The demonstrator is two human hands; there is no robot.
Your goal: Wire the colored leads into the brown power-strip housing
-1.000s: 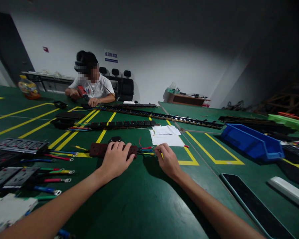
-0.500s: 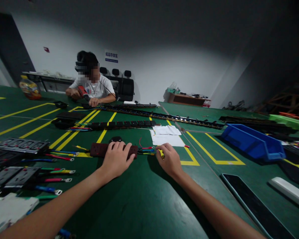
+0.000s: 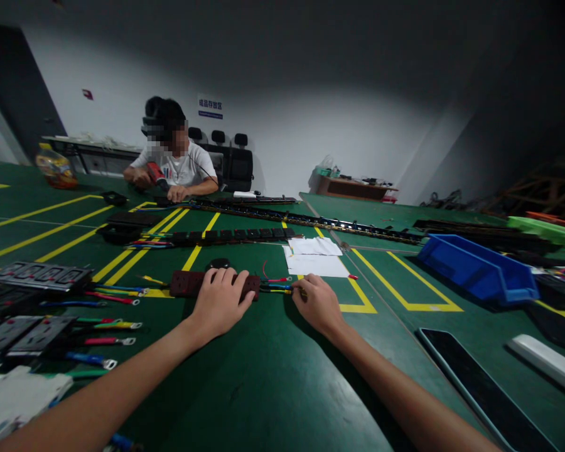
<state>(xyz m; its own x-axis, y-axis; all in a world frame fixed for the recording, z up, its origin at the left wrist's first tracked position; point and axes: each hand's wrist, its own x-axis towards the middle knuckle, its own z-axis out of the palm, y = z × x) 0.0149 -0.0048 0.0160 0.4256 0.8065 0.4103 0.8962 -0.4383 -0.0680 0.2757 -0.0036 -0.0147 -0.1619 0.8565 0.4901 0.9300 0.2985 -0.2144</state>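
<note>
A dark red socket strip (image 3: 183, 284) lies crosswise on the green table before me. My left hand (image 3: 220, 302) rests over its right half, the fingers bent across the top and the thumb along the near edge. Red, blue and yellow-green wires (image 3: 275, 287) come out of the strip's right end. My right hand (image 3: 319, 302) pinches the blue and yellow-green wires near their tips, which the fingers hide. Just above them, the red wire lies free with a ring terminal (image 3: 289, 279) at its end. A short yellow wire (image 3: 149, 279) sticks out near the strip's left end.
Socket modules (image 3: 42, 276) with ring-ended wires crowd the left. White paper (image 3: 316, 260) lies beyond my right hand. A blue bin (image 3: 475, 270), a phone (image 3: 484, 389) and a white bar (image 3: 546, 364) are at right. Across the table, a person holds a red power tool (image 3: 157, 176).
My right hand has shifted slightly left and closed in on the wire ends; the yellow bit seen between its fingers is now mostly covered. My left hand stays on the strip.
</note>
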